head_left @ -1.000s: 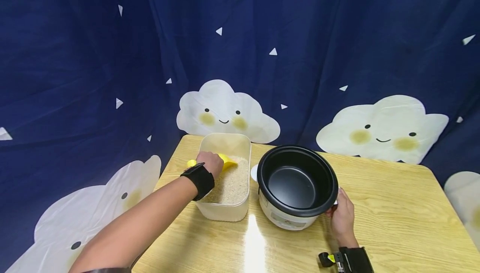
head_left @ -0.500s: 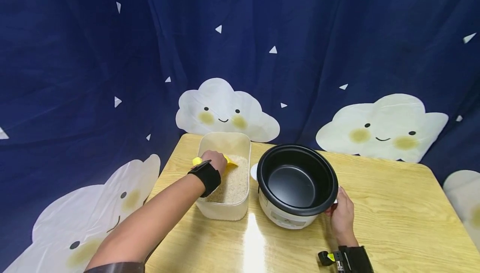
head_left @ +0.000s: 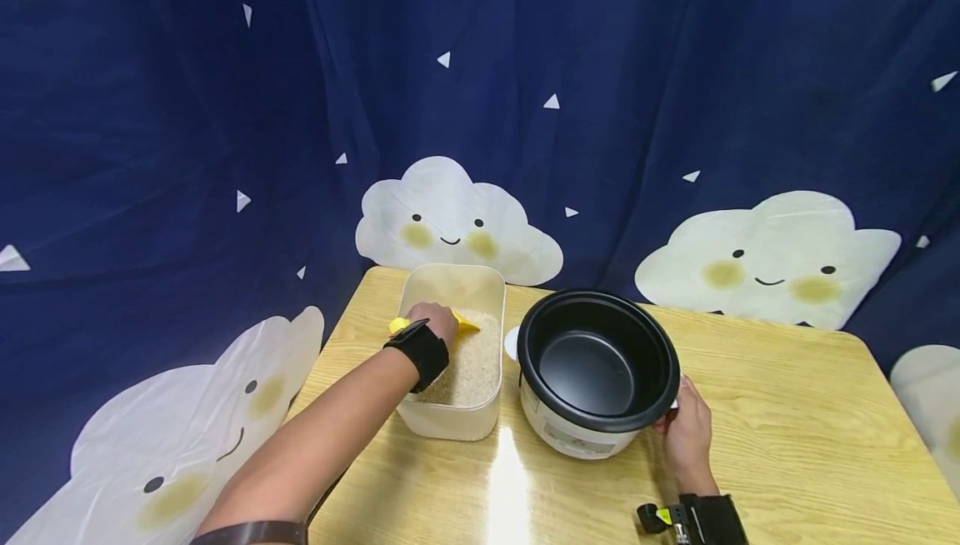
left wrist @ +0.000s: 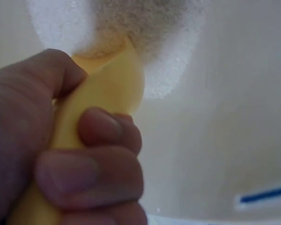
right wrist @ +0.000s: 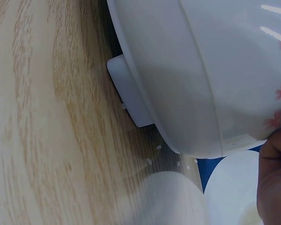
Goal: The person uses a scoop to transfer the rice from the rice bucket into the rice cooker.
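My left hand point(head_left: 437, 322) reaches into a whitish plastic bin point(head_left: 450, 424) and grips a yellow scoop point(left wrist: 103, 89) by its handle, fingers curled round it in the left wrist view. The scoop's front edge sits in the pale rice point(head_left: 476, 362) in the bin. Right of the bin stands a white rice cooker point(head_left: 570, 438), lidless, its black inner pot point(head_left: 588, 370) showing a bare bottom. At the cooker's right side my right hand point(head_left: 688, 428) holds the side handle, fingers partly hidden under it. Pink flowers decorate the cooker's wall in the right wrist view.
Bin and cooker stand close together on a wooden table point(head_left: 787, 428). A few loose rice grains point(right wrist: 149, 161) lie by the cooker's foot point(right wrist: 131, 91). Behind the table hangs a dark blue curtain point(head_left: 487, 112) with white clouds.
My left hand has moved a little to the right inside the bin with the scoop, and less of the scoop's blade shows. The right hand and the cooker have stayed in place.
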A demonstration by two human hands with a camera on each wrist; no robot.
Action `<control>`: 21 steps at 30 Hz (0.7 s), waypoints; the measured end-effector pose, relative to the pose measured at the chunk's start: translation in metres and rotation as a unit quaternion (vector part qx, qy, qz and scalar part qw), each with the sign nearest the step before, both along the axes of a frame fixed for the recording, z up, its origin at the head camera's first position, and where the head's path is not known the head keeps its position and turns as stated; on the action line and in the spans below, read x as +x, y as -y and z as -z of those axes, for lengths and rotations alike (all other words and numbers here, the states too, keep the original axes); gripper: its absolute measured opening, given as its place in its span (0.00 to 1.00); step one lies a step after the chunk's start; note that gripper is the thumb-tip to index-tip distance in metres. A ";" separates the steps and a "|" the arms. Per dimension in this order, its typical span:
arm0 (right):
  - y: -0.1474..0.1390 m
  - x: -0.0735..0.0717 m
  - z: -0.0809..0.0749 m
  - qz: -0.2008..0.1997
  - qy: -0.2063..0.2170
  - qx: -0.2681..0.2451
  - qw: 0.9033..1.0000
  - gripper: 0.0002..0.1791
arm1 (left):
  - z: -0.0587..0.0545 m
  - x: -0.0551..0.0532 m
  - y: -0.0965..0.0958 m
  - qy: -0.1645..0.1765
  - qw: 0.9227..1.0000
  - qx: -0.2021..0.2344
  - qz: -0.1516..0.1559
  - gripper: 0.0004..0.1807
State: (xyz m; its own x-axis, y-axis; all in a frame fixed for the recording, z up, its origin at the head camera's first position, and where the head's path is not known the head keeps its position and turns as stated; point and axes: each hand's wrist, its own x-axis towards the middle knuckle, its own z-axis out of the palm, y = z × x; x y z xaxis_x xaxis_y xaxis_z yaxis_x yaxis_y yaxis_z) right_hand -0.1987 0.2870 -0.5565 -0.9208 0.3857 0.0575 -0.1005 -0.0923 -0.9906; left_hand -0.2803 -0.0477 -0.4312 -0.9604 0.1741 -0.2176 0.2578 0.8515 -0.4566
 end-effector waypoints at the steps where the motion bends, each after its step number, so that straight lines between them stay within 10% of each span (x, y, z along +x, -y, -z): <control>1: 0.000 0.000 0.000 0.000 0.000 0.002 1.000 0.22 | -0.001 -0.001 0.001 0.004 1.000 0.003 0.001 0.06; 21: -0.002 0.002 0.001 0.003 0.014 -0.012 1.000 0.22 | -0.001 -0.009 0.017 0.118 0.986 0.114 -0.036 0.22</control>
